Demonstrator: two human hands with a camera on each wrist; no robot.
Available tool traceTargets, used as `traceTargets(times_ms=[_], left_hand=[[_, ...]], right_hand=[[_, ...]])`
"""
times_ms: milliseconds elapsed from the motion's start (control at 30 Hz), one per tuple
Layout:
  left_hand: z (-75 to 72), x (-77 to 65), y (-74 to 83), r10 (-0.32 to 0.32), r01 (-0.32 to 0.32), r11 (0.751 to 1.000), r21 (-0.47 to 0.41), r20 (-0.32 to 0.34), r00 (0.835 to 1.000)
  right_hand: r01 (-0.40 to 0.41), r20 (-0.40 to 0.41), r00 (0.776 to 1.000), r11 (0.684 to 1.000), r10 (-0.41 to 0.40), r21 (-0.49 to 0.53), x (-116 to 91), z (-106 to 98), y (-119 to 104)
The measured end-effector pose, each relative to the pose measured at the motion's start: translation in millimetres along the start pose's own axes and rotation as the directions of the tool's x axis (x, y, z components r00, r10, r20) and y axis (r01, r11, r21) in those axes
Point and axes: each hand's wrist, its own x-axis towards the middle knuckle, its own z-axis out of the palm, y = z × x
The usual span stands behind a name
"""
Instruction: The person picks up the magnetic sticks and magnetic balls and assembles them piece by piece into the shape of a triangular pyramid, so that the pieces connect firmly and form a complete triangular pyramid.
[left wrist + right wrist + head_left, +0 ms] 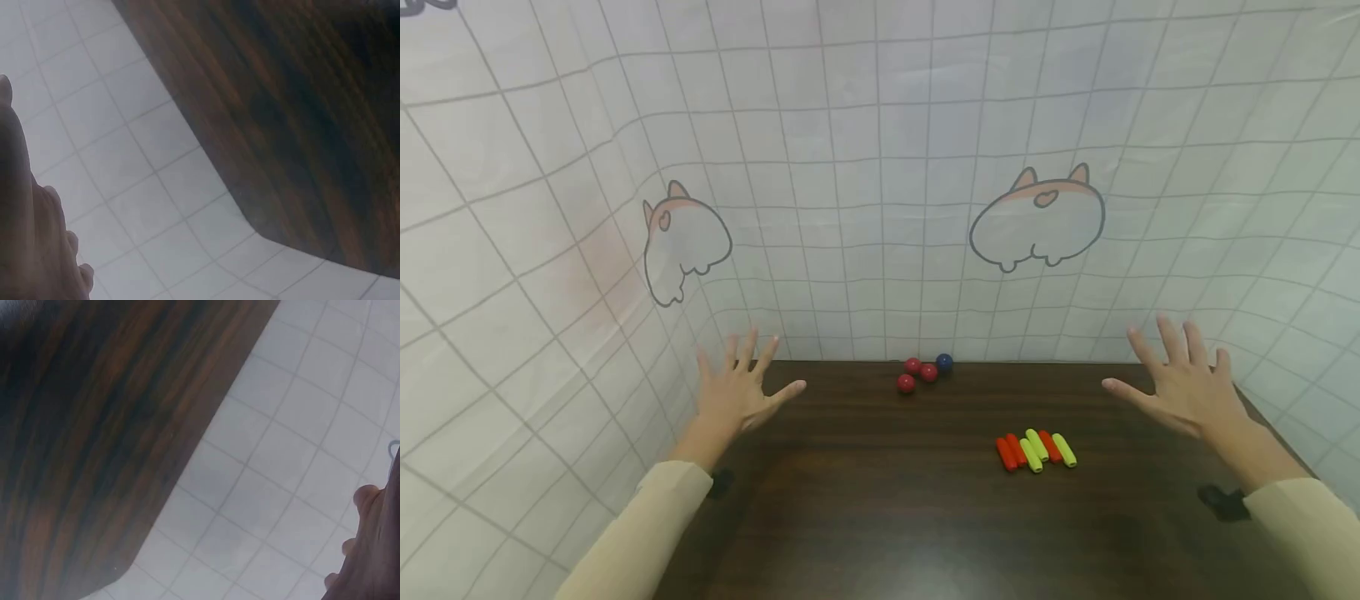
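Observation:
Both hands are raised with fingers spread and nothing in them. My left hand (735, 396) is over the left side of the dark wooden table (850, 500), and my right hand (1191, 387) over its right side. Between them, at the back edge, sit three red balls (906, 383) and one dark blue ball (944, 362). Nearer the right hand lies a row of short rods, some red (1006, 454) and some yellow (1064, 450), side by side. Each wrist view catches only part of its own hand, the left (44, 237) and the right (375, 544), at the frame's edge.
A white grid-patterned cloth (902, 208) with cartoon animal drawings (1037, 221) hangs behind the table and along both sides. The table's corner shows in both wrist views. A dark strap piece (1222, 502) shows at the right wrist.

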Motion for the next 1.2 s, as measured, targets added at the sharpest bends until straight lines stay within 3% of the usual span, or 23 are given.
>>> traceTargets(times_ms=[400,800,1067,1200], left_hand=[[31.0,-24.4,14.0,0.013,-0.012,0.997,-0.079,0.021,1.0],[64.4,-48.6,43.3,0.017,-0.008,0.987,-0.158,0.056,0.998],[70.4,-52.9,64.2,0.02,0.003,0.977,-0.215,0.108,0.994],[70.3,-52.2,74.3,0.032,0.0,0.957,-0.289,0.105,0.994]], right_hand=[[0.015,0.037,0.999,0.999,-0.017,0.045,-28.0,21.7,-20.4],[-0.019,0.075,0.997,0.989,0.008,0.144,-62.2,47.8,-38.5],[-0.055,0.062,0.997,0.976,0.043,0.209,-72.8,60.6,-47.6],[-0.085,0.064,0.996,0.959,0.07,0.271,-73.0,63.6,-49.6]])
